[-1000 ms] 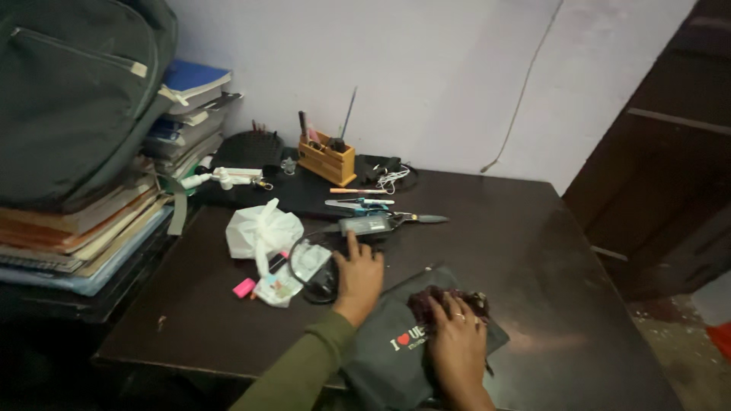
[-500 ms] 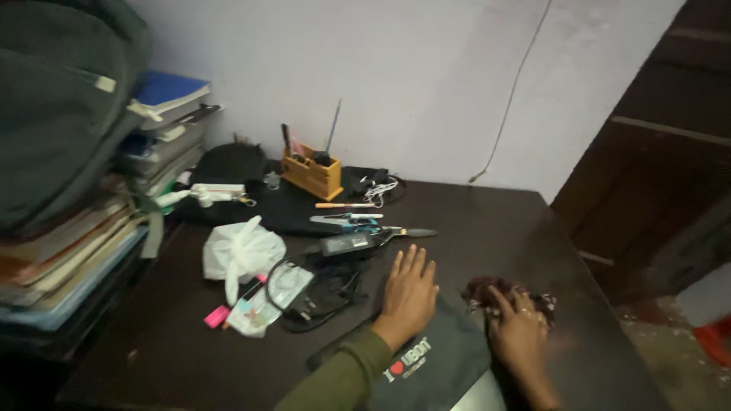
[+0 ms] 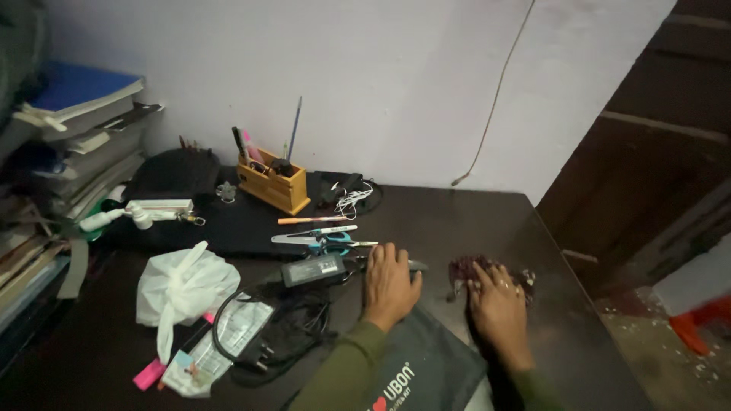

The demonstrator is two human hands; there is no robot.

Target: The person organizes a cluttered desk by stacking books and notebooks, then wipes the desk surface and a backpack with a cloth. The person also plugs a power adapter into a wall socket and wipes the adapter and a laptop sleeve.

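Since a second ago your right hand [image 3: 499, 308] has slid the dark maroon bundle [image 3: 487, 272] off the grey pouch [image 3: 426, 365] and onto the bare dark table [image 3: 472, 217], while your left hand [image 3: 390, 285] has left the power adapter [image 3: 314, 269] and moved rightward to the pouch's upper edge.

The table carries everything; the pouch lies at its near edge under both your wrists. It looks like soft fabric, light and floppy, so it should fold rather than lift flat; take it by an edge or seam. Your left hand lies flat on it, fingers spread wide, holding nothing.

Left of that hand sits the white plastic bag [image 3: 183, 293], knotted and crinkly, with the coiled black cable [image 3: 266, 342] between the two. The adapter is just beyond your left fingertips, the scissors [image 3: 324, 238] a little farther out, and the wooden pen holder [image 3: 272, 186] well beyond, near the wall.

The bundle lies under your right fingertips, just right of your left hand. It appears to be a loose, tangled cluster, possibly beads or threads, though blur hides the detail. Your right hand presses on it palm down, fingers loosely spread, not closed around it. I judge it light and prone to scatter, so gather it from above in a cupped hand.
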